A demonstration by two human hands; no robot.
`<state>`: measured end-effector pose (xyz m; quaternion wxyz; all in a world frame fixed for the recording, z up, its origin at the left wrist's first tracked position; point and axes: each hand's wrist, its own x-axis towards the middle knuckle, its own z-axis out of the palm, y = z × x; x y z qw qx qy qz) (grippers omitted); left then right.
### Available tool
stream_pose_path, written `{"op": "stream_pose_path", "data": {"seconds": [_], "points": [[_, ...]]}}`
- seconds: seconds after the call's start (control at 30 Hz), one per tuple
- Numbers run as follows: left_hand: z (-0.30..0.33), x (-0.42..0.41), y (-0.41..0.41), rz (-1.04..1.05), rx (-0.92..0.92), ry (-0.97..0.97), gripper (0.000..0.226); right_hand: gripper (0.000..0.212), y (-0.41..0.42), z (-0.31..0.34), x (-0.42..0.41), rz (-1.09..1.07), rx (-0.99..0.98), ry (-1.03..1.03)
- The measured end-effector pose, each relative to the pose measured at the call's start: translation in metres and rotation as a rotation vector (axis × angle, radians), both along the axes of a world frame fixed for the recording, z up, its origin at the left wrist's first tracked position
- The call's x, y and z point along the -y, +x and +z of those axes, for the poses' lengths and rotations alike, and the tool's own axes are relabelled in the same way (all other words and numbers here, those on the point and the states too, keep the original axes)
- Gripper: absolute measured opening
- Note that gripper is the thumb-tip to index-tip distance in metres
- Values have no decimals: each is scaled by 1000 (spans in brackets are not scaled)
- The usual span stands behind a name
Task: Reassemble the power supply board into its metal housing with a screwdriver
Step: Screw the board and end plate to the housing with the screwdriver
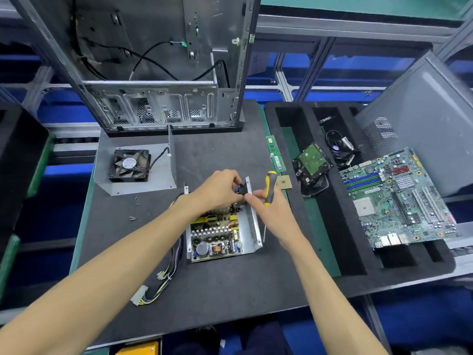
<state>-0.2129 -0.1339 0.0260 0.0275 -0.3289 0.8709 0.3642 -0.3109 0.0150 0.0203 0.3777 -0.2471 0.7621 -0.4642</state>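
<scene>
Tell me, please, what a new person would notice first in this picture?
At the centre of the mat, both hands work at the far end of the metal housing holding the power supply board; the right hand grips a yellow-black screwdriver. Behind stands an open computer case; a motherboard lies right.

Around the metal housing (252,226), bare mat (217,290) is left on the near side. Its left side is blocked by a cable bundle (174,257), loose screws (135,217) and a fan cover (135,165); beyond stands a computer chassis (163,73).
</scene>
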Motion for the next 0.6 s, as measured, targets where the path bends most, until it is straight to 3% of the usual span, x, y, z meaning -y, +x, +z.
{"op": "stream_pose_path", "data": {"seconds": [0.13, 0.3, 0.47, 0.6], "points": [[-2, -5, 1, 14, -51, 15, 46, 44, -3, 1, -2, -35, 166, -54], [-1, -8, 3, 66, -73, 44, 43, 42, -6, 3, -1, -27, 203, -73], [-2, -8, 1, 314, -54, 173, 39, 42, -5, -2, 1, -84, 168, -110], [-1, -8, 10, 218, -47, 162, 38, 46, -3, -7, 2, -120, 80, -110]]}}
